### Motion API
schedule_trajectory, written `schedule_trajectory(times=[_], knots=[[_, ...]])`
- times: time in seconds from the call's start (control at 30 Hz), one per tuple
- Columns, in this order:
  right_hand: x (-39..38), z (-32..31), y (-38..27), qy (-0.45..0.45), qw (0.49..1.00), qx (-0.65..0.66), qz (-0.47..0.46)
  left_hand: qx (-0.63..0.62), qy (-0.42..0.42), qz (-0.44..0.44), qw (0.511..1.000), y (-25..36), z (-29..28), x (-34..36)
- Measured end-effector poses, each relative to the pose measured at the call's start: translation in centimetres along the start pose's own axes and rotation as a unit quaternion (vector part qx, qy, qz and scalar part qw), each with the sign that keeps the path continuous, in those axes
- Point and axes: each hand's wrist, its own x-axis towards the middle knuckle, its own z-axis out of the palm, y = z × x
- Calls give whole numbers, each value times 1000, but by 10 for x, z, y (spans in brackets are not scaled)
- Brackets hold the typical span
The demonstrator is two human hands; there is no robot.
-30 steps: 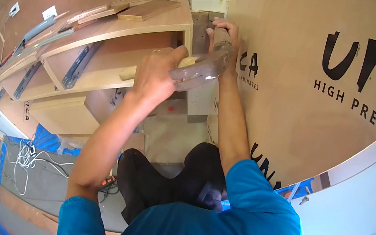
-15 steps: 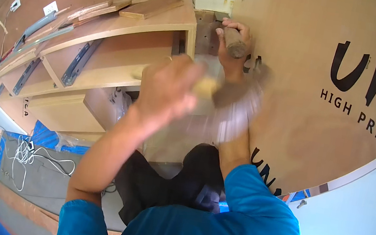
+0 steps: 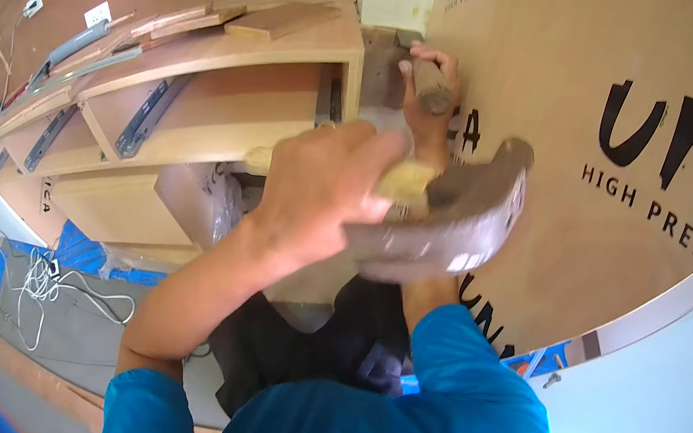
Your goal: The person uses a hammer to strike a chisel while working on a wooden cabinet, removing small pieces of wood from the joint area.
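Note:
My left hand (image 3: 315, 183) is closed around the pale yellow wooden handle of a hammer (image 3: 469, 229). The hammer's curved metal head is slightly smeared by motion and hangs in front of my right forearm. Farther off, in the corner between cabinet and panel, my right hand (image 3: 442, 71) grips a chisel (image 3: 431, 88) by its round brown wooden handle. The handle's butt points back toward me. A bit of dark flat metal shows beyond the fingers, against the worn brown patch (image 3: 382, 70) in the corner; whether its tip touches the surface I cannot tell.
To the left stands an open wooden cabinet frame (image 3: 253, 61) with metal drawer slides (image 3: 146, 116). Wood strips (image 3: 186, 21) lie on top. A large printed brown panel (image 3: 546, 187) rises at right. A white cable (image 3: 42, 288) lies coiled on the grey floor covering (image 3: 84, 337).
The hammer in my left hand has swung nearer to me and its head has come into clearer view. My right hand stays in the corner with the chisel.

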Motion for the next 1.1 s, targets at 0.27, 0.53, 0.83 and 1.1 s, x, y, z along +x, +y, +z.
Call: schedule_trajectory(times=[0.27, 0.53, 0.83, 1.1], knots=[[-3, -4, 6, -14, 1000, -4, 25, -3, 15, 4, 1000, -7, 6, -1], [-14, 16, -2, 40, 999, 4, -34, 18, -21, -17, 999, -32, 13, -43], [-1, 13, -9, 58, 998, -17, 19, 13, 28, 15, 999, -14, 1, -18], [-1, 16, -16, 49, 998, -30, -4, 87, -49, -39, 994, -58, 34, 7]])
